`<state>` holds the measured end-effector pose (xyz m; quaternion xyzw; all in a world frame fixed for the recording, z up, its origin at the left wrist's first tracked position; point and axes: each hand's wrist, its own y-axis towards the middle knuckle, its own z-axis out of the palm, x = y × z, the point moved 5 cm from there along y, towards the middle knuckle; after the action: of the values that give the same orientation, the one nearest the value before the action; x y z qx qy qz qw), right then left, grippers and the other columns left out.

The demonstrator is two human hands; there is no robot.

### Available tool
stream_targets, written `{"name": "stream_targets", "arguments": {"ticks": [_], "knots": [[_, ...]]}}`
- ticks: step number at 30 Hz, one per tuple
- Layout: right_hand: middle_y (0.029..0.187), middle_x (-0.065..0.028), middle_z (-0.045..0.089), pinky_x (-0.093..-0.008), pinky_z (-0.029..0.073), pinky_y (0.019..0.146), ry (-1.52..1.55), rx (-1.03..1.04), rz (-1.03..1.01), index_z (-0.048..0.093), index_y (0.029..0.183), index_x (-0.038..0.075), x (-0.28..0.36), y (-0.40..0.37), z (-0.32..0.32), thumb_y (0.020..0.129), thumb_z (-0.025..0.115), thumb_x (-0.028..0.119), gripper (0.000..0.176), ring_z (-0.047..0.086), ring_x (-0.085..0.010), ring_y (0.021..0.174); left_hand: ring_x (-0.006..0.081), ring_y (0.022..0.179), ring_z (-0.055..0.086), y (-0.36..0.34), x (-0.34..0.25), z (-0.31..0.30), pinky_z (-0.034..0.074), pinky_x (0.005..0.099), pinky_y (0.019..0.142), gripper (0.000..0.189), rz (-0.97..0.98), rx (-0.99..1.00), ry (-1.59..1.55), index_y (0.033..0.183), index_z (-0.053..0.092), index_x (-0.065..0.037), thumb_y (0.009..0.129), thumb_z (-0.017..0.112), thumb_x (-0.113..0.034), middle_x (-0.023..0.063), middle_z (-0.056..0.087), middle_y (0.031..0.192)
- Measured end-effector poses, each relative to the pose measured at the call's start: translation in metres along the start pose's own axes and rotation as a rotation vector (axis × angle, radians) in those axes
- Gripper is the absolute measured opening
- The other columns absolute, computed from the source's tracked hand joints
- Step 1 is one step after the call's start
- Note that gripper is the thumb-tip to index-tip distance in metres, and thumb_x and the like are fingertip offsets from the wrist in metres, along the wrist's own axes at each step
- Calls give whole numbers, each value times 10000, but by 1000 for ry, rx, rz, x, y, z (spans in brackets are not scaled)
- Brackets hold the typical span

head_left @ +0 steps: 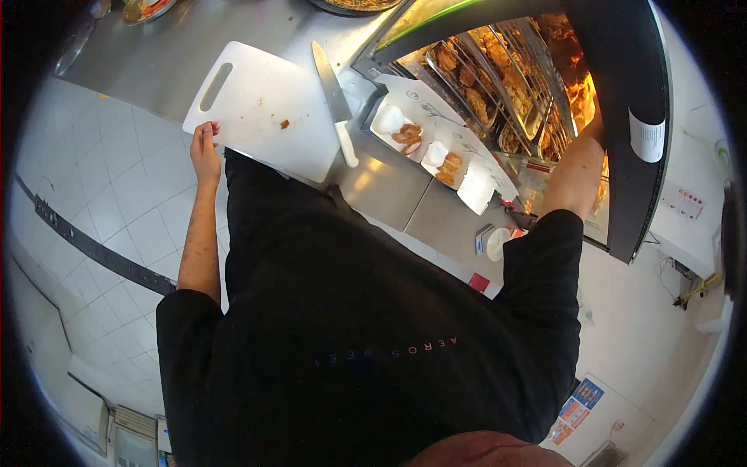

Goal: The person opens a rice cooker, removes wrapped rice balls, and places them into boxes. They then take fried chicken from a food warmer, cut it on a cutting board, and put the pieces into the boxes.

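Note:
My left hand [206, 152] is at the near left edge of a white cutting board [268, 101], its fingers curled together over the edge. Whether they grip anything cannot be made out. A kitchen knife [334, 93] with a white handle lies along the board's right side. My right forearm [577, 179] reaches into a lit food warmer [638, 70], whose dark frame hides that hand and its fingers. Inside are metal trays of browned food pieces [475, 101]. In front stands an open cardboard box [420, 97] containing browned pieces [448, 167] and white portions [391, 121].
The steel counter [156, 74] runs along the far side, with a round pan of food [358, 4] at the top edge. Crumbs [285, 123] lie on the board. A white cup [496, 245] is near my right elbow. Tiled floor [109, 179] shows at left.

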<state>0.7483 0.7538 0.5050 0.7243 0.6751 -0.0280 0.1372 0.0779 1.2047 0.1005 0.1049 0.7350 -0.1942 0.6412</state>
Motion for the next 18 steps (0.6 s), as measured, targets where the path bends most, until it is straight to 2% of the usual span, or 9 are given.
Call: {"name": "stream_targets", "arguments": {"ticks": [11, 18], "knots": [[1118, -172, 589, -356, 541, 814, 65, -32, 0, 566, 1166, -4, 0, 0, 8, 898, 615, 144, 310, 612, -266, 1002, 108, 917, 582, -14, 6, -2, 413, 276, 758, 315, -48, -42, 19, 1023, 636, -90, 1018, 438, -336, -2, 651, 963], [1148, -172, 581, -354, 544, 827, 253, -182, 62, 553, 1191, -10, -5, -21, 2, 889, 627, 128, 340, 607, -261, 1025, 105, 911, 584, -10, -5, 8, 423, 278, 755, 320, -25, -41, -18, 1003, 632, -87, 1018, 433, -338, 0, 650, 947]]}}
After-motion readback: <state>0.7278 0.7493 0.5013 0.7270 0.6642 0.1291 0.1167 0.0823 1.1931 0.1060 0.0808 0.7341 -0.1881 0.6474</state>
